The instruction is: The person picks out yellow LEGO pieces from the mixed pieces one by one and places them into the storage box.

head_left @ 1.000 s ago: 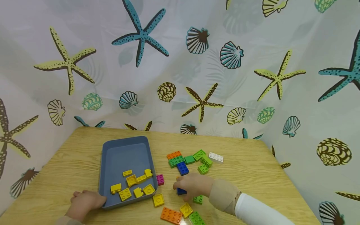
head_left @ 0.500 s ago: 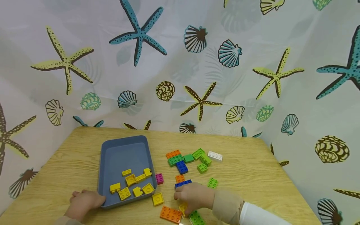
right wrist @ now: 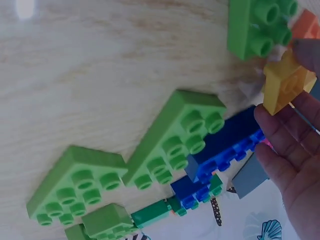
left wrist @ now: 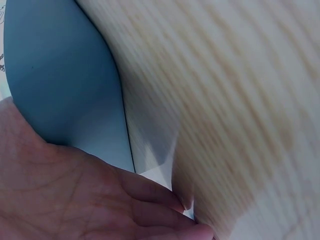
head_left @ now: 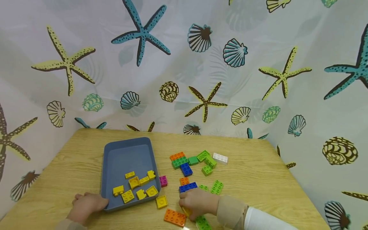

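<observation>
My right hand (head_left: 198, 202) pinches a yellow toy brick (right wrist: 282, 85) between thumb and fingertips. In the head view the fingers hide most of this brick. An orange brick (head_left: 174, 217) and a green brick (head_left: 203, 222) lie close beside that hand, and a long blue brick (head_left: 188, 187) lies just beyond it. On the other side, my left hand (head_left: 87, 204) rests with relaxed fingers against the near left corner of a blue-grey tray (head_left: 105, 172). The left wrist view shows its palm (left wrist: 55, 192) at the tray's outer wall. Several yellow bricks (head_left: 127, 196) lie inside the tray.
Between tray and right hand lie a loose yellow brick (head_left: 161, 202) and a magenta brick (head_left: 163, 181). Farther back are green bricks (head_left: 207, 170), a blue brick (head_left: 186, 169) and a white brick (head_left: 220, 158). A patterned curtain (head_left: 172, 70) hangs behind the wooden table (head_left: 244, 163).
My right hand has moved nearer to me, from beside the blue brick to the yellow brick, which it now holds. The left hand has stayed at the tray.
</observation>
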A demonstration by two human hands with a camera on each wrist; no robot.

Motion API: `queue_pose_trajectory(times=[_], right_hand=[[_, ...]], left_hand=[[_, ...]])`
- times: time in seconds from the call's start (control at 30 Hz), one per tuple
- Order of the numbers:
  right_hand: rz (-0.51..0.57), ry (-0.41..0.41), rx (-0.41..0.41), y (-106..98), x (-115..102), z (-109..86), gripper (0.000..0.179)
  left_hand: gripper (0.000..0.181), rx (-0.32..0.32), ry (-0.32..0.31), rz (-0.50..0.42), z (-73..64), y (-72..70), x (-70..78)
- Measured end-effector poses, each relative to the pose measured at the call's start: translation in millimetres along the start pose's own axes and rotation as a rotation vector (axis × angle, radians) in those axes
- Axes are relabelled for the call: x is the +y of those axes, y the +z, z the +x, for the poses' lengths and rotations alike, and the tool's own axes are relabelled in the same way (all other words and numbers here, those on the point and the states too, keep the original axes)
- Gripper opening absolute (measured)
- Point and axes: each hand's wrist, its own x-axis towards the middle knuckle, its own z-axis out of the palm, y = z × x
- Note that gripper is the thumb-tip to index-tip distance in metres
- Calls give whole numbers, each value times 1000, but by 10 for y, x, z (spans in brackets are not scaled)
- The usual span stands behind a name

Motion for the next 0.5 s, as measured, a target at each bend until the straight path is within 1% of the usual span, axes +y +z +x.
queue_pose_trajectory(times=[0.2, 0.37, 0.5], right_hand=[[11, 53, 42, -136, 38, 2, 32], [-23, 62, 68, -214, 94, 43, 32], [-46, 70, 109, -256, 172, 112, 32]], left_hand=[[78, 4, -6, 7, 16, -16, 1], [80, 24, -13, 4, 16, -17, 6], [82, 36, -44, -23, 11, -15, 19]])
